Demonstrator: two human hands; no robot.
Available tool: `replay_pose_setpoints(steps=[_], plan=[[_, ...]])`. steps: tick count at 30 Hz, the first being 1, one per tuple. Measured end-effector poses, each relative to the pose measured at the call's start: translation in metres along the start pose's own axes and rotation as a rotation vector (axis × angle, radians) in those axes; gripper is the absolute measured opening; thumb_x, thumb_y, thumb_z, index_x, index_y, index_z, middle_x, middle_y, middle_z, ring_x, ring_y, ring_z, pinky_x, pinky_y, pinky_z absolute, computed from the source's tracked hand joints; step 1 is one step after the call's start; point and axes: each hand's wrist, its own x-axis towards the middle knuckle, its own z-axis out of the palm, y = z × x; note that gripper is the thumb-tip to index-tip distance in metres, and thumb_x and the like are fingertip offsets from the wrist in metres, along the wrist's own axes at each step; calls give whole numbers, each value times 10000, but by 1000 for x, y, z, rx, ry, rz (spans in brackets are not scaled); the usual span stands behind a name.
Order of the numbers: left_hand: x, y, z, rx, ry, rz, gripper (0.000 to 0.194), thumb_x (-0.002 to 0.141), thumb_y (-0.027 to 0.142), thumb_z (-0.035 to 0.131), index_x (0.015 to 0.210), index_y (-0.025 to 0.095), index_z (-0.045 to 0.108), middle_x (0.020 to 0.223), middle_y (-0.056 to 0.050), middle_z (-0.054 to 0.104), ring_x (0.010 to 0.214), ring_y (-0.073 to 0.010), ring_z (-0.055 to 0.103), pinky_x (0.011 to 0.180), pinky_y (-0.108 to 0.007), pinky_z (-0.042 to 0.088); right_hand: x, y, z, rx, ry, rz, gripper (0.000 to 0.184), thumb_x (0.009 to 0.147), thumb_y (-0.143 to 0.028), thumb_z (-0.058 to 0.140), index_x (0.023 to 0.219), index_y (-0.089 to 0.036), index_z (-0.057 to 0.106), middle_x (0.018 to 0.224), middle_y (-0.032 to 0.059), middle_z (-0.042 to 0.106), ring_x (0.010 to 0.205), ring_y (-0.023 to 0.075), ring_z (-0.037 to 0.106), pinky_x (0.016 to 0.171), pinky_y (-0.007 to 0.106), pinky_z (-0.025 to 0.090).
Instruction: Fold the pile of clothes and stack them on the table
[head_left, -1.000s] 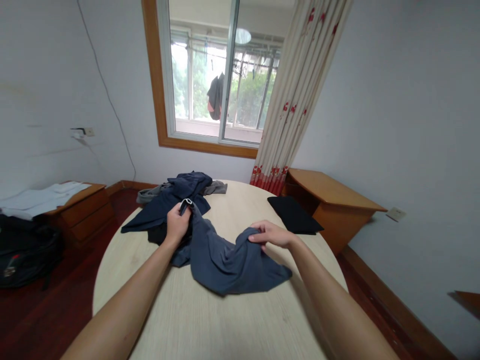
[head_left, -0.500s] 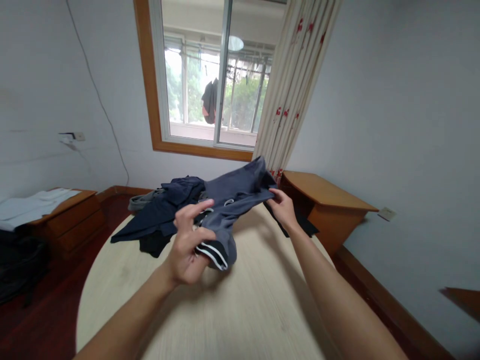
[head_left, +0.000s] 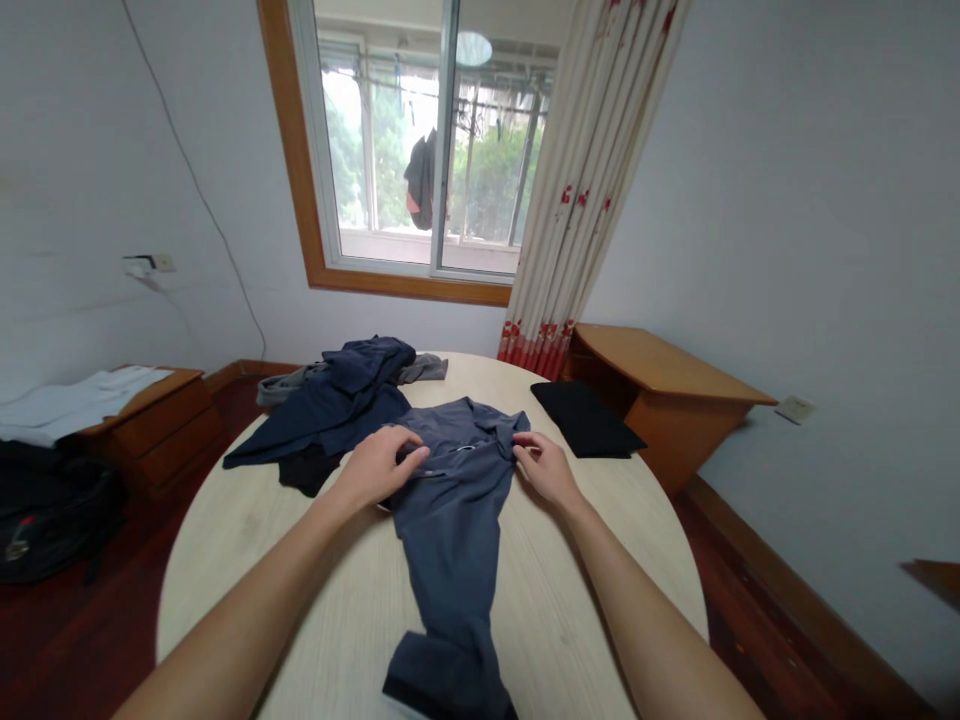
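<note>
A dark grey-blue garment [head_left: 450,540] lies stretched along the round table, with thin white marks near its upper middle. Its long, narrower part runs toward me and ends in a darker band near the bottom of the view. At the upper left edge, my left hand [head_left: 379,465] has thumb and fingers closed on the cloth. My right hand [head_left: 546,468] pinches the opposite edge at the upper right. Part of the cloth under the left fingers is hidden.
A heap of dark blue clothes [head_left: 330,405] with grey pieces lies at the table's [head_left: 585,620] back left. Folded black cloth [head_left: 587,420] lies at the back right. Beyond stands a wooden desk [head_left: 667,365]; a low drawer cabinet [head_left: 169,420] is on the left.
The garment was bunched across the table, then lifted and turned with its white-striped band near my left hand. Now it lies lengthwise toward me, with both hands at its upper edges.
</note>
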Motion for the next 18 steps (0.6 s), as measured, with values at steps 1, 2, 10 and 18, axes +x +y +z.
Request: replay_pose_setpoints(steps=[1, 2, 10, 18], plan=[[1, -9, 3, 57, -57, -44, 355, 872, 487, 563, 1006, 187, 699, 1036, -90, 713, 960, -258, 642, 830, -338, 490, -1, -6, 1, -15, -15, -43, 270, 848, -337, 556, 1002, -165, 697, 1053, 111, 704, 997, 234, 650, 884, 389, 511], [1, -17, 6, 90, -114, -69, 400, 846, 502, 598, 1074, 187, 693, 1103, -97, 704, 1011, -270, 636, 859, -341, 484, -3, -13, 2, -26, -29, -83, 259, 856, -321, 554, 1012, -169, 696, 1066, 109, 698, 1010, 230, 642, 883, 383, 508], [-1, -23, 24, 89, -328, 5, 313, 790, 445, 687, 975, 193, 707, 1048, -81, 722, 985, -260, 648, 843, -311, 464, -19, -45, 20, -25, -313, -225, 423, 847, -221, 601, 1268, -192, 606, 1209, 99, 638, 664, 116, 566, 719, 311, 502], [3, -18, 13, 73, -108, -13, 302, 924, 416, 478, 881, 213, 696, 982, -57, 717, 959, -217, 635, 822, -290, 452, -18, -46, 21, -75, -386, -178, 161, 870, -236, 581, 898, -178, 728, 892, 56, 732, 814, 182, 647, 757, 288, 466]])
